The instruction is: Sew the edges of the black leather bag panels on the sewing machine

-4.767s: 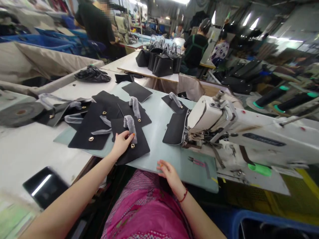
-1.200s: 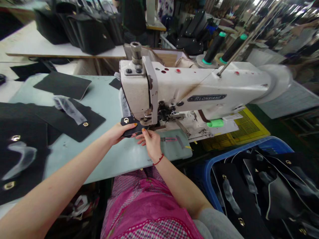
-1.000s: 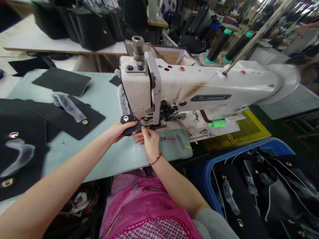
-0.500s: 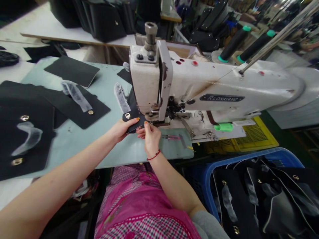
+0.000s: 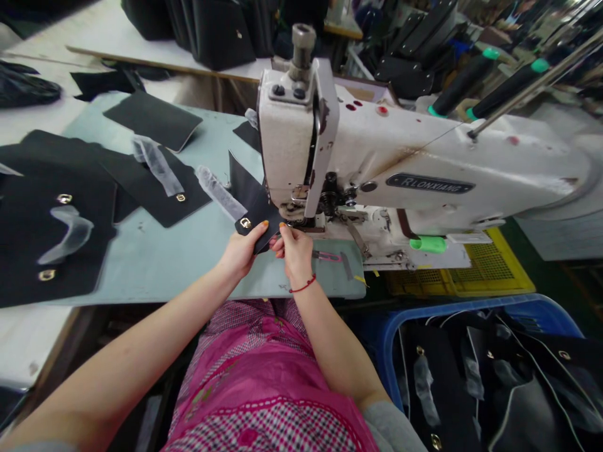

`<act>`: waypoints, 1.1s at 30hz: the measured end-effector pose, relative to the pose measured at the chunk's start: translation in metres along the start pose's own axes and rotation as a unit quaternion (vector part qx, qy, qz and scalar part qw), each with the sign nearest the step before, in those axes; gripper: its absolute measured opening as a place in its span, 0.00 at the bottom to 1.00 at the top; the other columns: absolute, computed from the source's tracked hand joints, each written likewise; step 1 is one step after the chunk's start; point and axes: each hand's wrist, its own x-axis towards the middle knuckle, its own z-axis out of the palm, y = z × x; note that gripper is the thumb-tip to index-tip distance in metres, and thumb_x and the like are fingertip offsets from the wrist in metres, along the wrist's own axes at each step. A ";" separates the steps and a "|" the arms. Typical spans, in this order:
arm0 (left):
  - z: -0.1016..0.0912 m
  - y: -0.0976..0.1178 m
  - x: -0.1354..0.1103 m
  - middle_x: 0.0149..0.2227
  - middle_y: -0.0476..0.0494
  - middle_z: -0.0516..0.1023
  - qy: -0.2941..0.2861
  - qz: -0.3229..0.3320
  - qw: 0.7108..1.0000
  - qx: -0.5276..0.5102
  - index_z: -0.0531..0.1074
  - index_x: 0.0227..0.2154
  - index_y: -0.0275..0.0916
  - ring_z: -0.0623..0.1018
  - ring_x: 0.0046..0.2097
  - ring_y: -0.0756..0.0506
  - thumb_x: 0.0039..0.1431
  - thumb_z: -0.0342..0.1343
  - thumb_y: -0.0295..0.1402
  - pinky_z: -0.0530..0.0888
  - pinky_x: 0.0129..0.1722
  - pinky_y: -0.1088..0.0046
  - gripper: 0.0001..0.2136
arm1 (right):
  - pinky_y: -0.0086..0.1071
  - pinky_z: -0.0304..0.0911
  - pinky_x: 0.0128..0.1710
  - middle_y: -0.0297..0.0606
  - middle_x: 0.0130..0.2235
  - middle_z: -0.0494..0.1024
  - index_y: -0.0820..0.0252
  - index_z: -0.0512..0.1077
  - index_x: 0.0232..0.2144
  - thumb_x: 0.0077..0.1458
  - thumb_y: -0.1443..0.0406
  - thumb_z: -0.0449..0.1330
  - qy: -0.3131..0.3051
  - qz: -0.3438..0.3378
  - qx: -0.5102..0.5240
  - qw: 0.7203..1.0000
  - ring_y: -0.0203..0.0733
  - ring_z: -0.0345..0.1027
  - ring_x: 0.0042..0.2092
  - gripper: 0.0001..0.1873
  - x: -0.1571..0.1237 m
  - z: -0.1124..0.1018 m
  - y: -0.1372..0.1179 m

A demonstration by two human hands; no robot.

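Observation:
A black leather-like panel lies under the head of the sewing machine, its near corner raised in my hands. My left hand grips that corner, thumb on top beside a gold metal clasp. My right hand pinches the panel's right edge close to the needle area, fingertips curled beneath. From the clasp a strip wrapped in clear plastic reaches out to the left over the table. The machine head hides the panel's right part and the needle.
More black panels with clasps and plastic-wrapped strips lie on the pale green tabletop at left. Pink-handled thread snips rest right of my hands. A blue basket of black pieces stands lower right, near a yellow crate.
The panel has turned under the machine head, its far part showing more and its wrapped strip swung leftward. Both hands keep their hold. The whole view has shifted slightly.

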 end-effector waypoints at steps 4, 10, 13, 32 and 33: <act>0.010 -0.012 -0.012 0.28 0.45 0.79 0.032 0.036 0.998 -0.042 0.75 0.29 0.33 0.76 0.27 0.49 0.44 0.69 0.38 0.75 0.33 0.73 0.14 | 0.23 0.51 0.16 0.29 0.14 0.68 0.60 0.66 0.16 0.56 0.53 0.57 -0.021 0.000 -0.040 0.999 0.28 0.55 0.14 0.22 0.002 -0.010 -0.004; 0.035 -0.033 -0.035 0.39 0.43 0.82 0.127 0.071 0.987 -0.073 0.76 0.36 0.35 0.80 0.38 0.46 0.48 0.67 0.39 0.76 0.44 0.69 0.16 | 0.24 0.48 0.16 0.28 0.12 0.65 0.59 0.64 0.13 0.55 0.53 0.58 -0.076 -0.039 -0.108 0.990 0.29 0.54 0.14 0.24 0.012 -0.032 -0.012; 0.046 -0.040 -0.045 0.48 0.41 0.80 0.159 0.051 0.983 -0.082 0.76 0.43 0.38 0.80 0.47 0.44 0.49 0.67 0.37 0.75 0.49 0.69 0.18 | 0.24 0.49 0.16 0.28 0.12 0.64 0.59 0.63 0.12 0.56 0.54 0.57 -0.084 -0.068 -0.145 0.983 0.28 0.53 0.14 0.25 0.014 -0.039 -0.016; 0.017 -0.041 -0.082 0.46 0.33 0.80 -0.005 -0.160 0.987 0.032 0.78 0.37 0.38 0.80 0.48 0.37 0.48 0.66 0.46 0.78 0.39 0.66 0.18 | 0.27 0.61 0.24 0.33 0.22 0.75 0.61 0.76 0.34 0.63 0.55 0.52 -0.075 -0.134 -0.296 0.943 0.35 0.67 0.21 0.19 -0.007 -0.089 -0.012; 0.006 -0.030 -0.089 0.45 0.31 0.81 -0.057 -0.194 0.977 0.065 0.79 0.35 0.38 0.81 0.44 0.37 0.47 0.67 0.45 0.79 0.36 0.65 0.17 | 0.29 0.64 0.29 0.36 0.26 0.78 0.61 0.77 0.39 0.64 0.57 0.52 -0.054 -0.145 -0.333 0.930 0.38 0.71 0.26 0.17 -0.009 -0.100 -0.005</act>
